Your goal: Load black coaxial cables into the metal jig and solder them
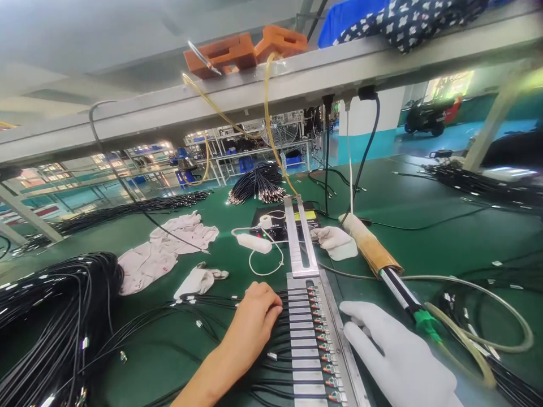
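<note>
My bare left hand is closed, its fingertips pinched at a black cable near the far end of a metal fixture. Several black cables lie side by side across this fixture, their small metal connectors lined up along its right side. My right hand, in a white glove, is just right of the fixture. Its thumb and index finger are apart, with nothing visible between them; the other fingers are partly hidden. A slotted metal plate extends from the fixture's far end.
Thick bundles of black cable lie at left, and another bundle sits behind. White gloves, cloths, a black box with a yellow display and a wrapped handheld tool rest on the green table. A shelf beam crosses above.
</note>
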`<state>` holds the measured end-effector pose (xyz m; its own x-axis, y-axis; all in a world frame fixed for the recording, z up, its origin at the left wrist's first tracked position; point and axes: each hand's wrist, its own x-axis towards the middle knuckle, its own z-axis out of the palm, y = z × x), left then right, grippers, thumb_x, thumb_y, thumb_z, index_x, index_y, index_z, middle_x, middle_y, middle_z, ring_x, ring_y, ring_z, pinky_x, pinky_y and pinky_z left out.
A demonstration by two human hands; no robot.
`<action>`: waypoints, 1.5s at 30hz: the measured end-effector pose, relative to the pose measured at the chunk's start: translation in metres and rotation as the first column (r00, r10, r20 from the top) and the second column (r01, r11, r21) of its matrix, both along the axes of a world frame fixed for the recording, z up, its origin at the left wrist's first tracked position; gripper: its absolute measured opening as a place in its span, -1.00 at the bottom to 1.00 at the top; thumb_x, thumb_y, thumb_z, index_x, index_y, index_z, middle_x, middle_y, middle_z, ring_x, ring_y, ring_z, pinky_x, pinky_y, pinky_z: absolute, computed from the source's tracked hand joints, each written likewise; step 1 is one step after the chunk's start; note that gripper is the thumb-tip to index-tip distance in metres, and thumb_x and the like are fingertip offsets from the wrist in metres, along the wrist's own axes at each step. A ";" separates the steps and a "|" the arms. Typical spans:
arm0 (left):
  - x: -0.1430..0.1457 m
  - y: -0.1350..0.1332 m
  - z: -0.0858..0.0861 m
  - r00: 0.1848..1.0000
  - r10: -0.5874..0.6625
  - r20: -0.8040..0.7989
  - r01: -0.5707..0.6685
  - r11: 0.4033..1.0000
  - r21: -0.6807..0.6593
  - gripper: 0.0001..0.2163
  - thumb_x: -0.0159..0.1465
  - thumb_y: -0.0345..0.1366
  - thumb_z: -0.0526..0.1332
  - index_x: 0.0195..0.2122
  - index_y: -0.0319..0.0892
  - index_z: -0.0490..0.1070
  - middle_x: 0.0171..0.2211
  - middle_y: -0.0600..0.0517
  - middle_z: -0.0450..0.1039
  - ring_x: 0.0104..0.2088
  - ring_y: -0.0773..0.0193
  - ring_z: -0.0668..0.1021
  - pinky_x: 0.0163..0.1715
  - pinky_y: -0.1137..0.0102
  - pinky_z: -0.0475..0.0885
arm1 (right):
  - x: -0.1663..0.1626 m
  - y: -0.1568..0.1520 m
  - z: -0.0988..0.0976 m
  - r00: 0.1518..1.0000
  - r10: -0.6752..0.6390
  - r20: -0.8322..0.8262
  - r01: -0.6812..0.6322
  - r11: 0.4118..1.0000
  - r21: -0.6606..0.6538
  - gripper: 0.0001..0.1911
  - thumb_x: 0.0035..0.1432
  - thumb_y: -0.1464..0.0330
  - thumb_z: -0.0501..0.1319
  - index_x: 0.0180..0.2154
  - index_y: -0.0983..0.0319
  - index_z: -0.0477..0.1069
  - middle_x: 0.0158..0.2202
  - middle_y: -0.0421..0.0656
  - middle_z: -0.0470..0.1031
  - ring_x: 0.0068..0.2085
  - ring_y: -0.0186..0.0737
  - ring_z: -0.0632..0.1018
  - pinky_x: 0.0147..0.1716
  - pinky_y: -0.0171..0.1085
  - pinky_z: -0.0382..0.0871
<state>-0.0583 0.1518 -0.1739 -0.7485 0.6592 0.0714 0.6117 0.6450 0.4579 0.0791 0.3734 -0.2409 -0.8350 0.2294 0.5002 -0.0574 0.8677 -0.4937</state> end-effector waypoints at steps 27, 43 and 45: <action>-0.001 0.000 -0.007 0.998 -0.041 0.037 0.039 0.999 0.037 -0.79 0.41 -0.33 0.02 -0.27 -0.20 0.42 -0.27 -0.04 0.38 -0.18 0.12 0.33 -0.12 0.22 0.25 | -0.001 -0.012 0.007 0.978 0.031 -0.207 0.053 0.921 0.387 -0.72 0.37 0.22 0.03 0.02 0.15 0.33 -0.08 -0.24 0.56 -0.15 -0.27 0.61 -0.26 -0.27 0.59; -0.008 -0.009 0.018 0.979 0.098 0.177 -0.135 0.968 0.211 -0.72 0.29 -0.12 0.10 -0.27 -0.19 0.51 -0.28 0.00 0.52 -0.26 0.20 0.48 -0.21 0.36 0.31 | -0.001 -0.018 0.018 0.989 -0.023 -0.147 0.061 0.963 0.262 -0.58 0.42 0.22 -0.06 0.19 0.16 0.30 0.10 -0.16 0.46 0.04 -0.17 0.52 -0.05 -0.21 0.52; -0.009 -0.011 0.017 0.973 0.041 0.228 -0.093 0.970 0.222 -0.76 0.30 -0.15 0.13 -0.26 -0.18 0.51 -0.27 0.03 0.52 -0.25 0.23 0.49 -0.20 0.40 0.32 | -0.001 -0.018 0.021 0.988 -0.033 -0.154 0.075 0.960 0.270 -0.55 0.41 0.22 -0.04 0.24 0.17 0.27 0.13 -0.12 0.43 0.07 -0.12 0.51 -0.02 -0.19 0.50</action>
